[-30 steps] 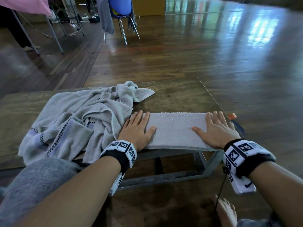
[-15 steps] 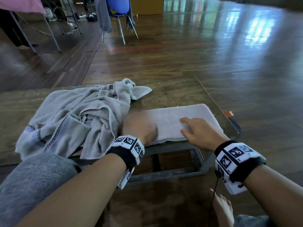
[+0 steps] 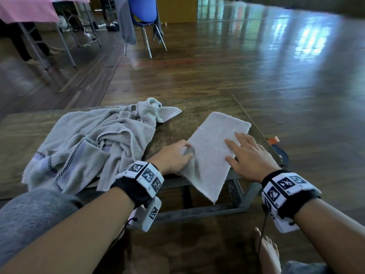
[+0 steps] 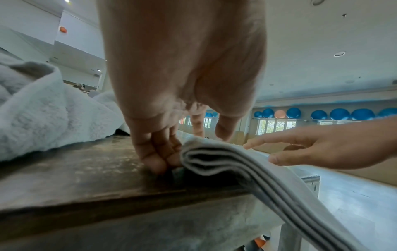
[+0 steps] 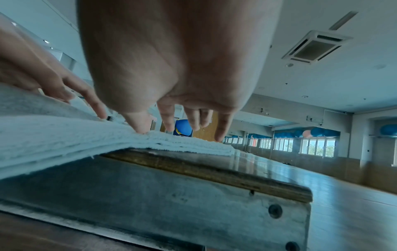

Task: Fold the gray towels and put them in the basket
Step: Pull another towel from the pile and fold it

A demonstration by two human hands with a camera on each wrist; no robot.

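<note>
One head view from above, two wrist views at tabletop level.
The head camera looks down and forward over the low wooden table (image 3: 207, 107); both wrist cameras sit close under the palms, sharing the folded gray terry towel (image 4: 247, 163) at its edge.

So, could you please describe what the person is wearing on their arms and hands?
Both forearms are bare and no gloves are worn. Each wrist carries a black band with white blocks printed with black square markers; the right band matches. A thin black cord hangs below the right one.
</note>
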